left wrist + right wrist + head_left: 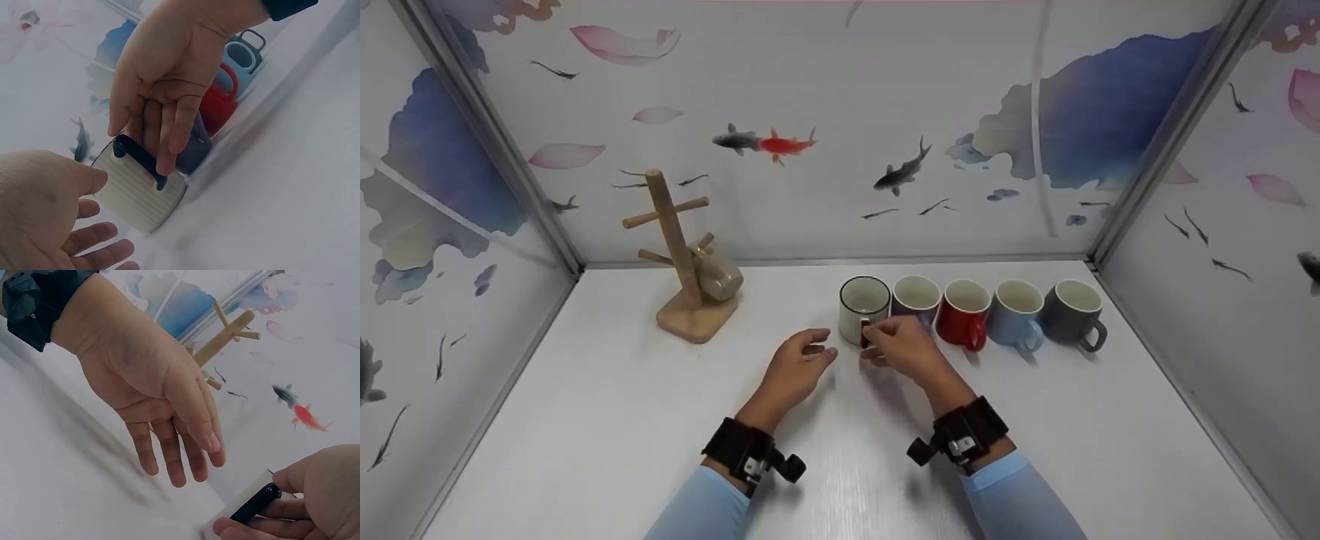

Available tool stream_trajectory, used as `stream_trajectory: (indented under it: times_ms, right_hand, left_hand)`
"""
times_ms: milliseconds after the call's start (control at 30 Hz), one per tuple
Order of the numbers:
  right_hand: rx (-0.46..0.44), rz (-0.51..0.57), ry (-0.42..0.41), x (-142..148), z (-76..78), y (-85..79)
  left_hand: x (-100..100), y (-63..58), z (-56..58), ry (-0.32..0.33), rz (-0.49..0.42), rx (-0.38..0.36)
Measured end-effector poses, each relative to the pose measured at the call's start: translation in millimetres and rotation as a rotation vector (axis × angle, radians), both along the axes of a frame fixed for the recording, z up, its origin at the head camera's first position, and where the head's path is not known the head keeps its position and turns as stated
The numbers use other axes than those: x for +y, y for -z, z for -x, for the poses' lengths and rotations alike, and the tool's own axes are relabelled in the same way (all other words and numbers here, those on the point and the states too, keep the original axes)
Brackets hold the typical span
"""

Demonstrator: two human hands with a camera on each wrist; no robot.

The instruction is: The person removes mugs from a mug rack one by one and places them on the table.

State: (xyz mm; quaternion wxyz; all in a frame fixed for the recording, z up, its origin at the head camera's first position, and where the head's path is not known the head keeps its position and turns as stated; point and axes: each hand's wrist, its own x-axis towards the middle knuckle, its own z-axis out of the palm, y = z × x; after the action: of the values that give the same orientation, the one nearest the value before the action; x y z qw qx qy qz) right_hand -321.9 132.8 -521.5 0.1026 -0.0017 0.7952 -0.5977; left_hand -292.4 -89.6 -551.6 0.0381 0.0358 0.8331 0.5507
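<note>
A cream ribbed mug [851, 319] with a dark rim and dark handle [138, 160] stands on the table at the left end of a row of mugs. My right hand [904, 346] grips that handle, thumb at its upper end and fingers around it. Left of the mug, my left hand [795, 367] is held apart from it with loosely bent fingers and nothing in them. In the right wrist view the left hand [154, 388] hangs with its fingers downward, while the right hand [315, 495] is at the dark handle.
Right of the cream mug stand a purple mug [915, 291], a red mug [962, 315], a light blue mug [1014, 313] and a dark grey mug [1069, 315]. At the back left, a wooden mug stand [679, 262] carries a beige mug [720, 276] on a lower peg. Patterned walls enclose the table.
</note>
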Motion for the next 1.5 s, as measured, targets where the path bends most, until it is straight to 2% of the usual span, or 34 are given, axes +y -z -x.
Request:
stream_trajectory:
  times_ms: [233,433,767,900,1133,1233,1300,1400,1500]
  right_hand:
    - [0.087,-0.243,0.003,7,-5.6,-19.0]
    - [0.199,-0.371,0.006,6,-12.7,-33.7]
    - [0.267,-0.312,-0.029,3,-18.2,-37.3]
    - [0.306,-0.281,-0.084,3,-19.5,-37.1]
    - [0.300,-0.246,-0.142,0,-24.0,-36.7]
    - [0.296,-0.224,-0.145,-2,-24.4,-35.1]
    - [0.294,-0.227,-0.144,-3,-24.3,-34.2]
    - [0.299,-0.231,-0.148,-5,-25.0,-33.2]
    - [0.299,-0.223,-0.157,-7,-26.2,-32.5]
  left_hand:
    - [-4,-6.8,-2.2,0.021,-0.013,0.038]
    - [-7,-15.5,-1.0,-0.005,-0.031,0.066]
    - [-20,-27.2,0.3,-0.053,-0.038,0.058]
    - [-35,-33.7,6.6,-0.094,-0.045,0.056]
    - [-69,-46.0,12.3,-0.168,-0.074,0.058]
    - [-85,-55.9,10.9,-0.202,-0.083,0.064]
    - [-96,-66.6,9.2,-0.232,-0.097,0.081]
    - [-112,-88.2,8.5,-0.288,-0.105,0.149]
    - [-127,-113.8,11.6,-0.348,-0.072,0.242]
